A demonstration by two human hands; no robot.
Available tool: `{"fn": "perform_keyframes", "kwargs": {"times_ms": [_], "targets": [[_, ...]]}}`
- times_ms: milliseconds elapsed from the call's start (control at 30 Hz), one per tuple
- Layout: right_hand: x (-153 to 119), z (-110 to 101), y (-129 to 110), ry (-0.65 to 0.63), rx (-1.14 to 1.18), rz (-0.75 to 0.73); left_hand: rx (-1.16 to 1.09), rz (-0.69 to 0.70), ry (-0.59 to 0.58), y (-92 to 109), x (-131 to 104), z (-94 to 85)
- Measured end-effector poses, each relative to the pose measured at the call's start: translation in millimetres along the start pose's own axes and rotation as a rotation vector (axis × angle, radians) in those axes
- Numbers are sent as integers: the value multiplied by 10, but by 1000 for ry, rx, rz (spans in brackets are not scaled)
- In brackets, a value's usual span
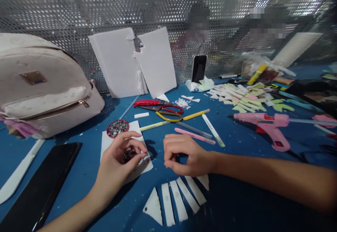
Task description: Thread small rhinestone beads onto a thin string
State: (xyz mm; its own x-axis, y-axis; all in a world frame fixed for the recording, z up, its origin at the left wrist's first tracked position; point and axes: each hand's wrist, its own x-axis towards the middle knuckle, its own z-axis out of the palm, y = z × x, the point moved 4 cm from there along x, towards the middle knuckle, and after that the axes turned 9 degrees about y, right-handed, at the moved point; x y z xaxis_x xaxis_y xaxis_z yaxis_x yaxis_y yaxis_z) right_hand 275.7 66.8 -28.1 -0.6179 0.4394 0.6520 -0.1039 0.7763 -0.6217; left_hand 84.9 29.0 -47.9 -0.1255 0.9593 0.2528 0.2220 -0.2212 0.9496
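Okay, head view: single view, blue table point(237, 186).
Left hand point(118, 160): over white sheet point(134, 127), fingers bent, thumb and fingertips close together; can't tell if it grips anything tiny.
Right hand point(186, 154): just beside the sheet, fingers curled in toward thumb; can't tell if anything's pinched.
Dark bits point(129, 154): under left hand, partly hidden; likely light, loose, easy to scatter. Fingertip pinch, one at a time.
White strips point(168, 205): side by side on table below the hands, between pointed piece point(154, 207) and end piece point(204, 181). Probably light, stiffish, snappable; take by long edges.
Red-rimmed dish point(107, 131): on sheet's far corner, filled with dark and pale specks.
Wipes pack point(196, 85): phone point(199, 68) stands against it.
Clear bag point(249, 66): yellow stick point(257, 73) in or against it, can't tell.
Backpack point(15, 112): contents hidden.
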Motion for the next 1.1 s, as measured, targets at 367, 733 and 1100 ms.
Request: {"fn": "perform_keyframes", "kwargs": {"times_ms": [367, 733, 1100], "targets": [[-2, 5, -16, -19, 4, -29, 8, 4, -15, -13, 15, 11], [-1, 13, -8, -13, -10, -14, -8, -1, -15, 11, 3, 9], [-14, 11, 21, 12, -7, 21, -16, 13, -41, 45, -22, 15]]}}
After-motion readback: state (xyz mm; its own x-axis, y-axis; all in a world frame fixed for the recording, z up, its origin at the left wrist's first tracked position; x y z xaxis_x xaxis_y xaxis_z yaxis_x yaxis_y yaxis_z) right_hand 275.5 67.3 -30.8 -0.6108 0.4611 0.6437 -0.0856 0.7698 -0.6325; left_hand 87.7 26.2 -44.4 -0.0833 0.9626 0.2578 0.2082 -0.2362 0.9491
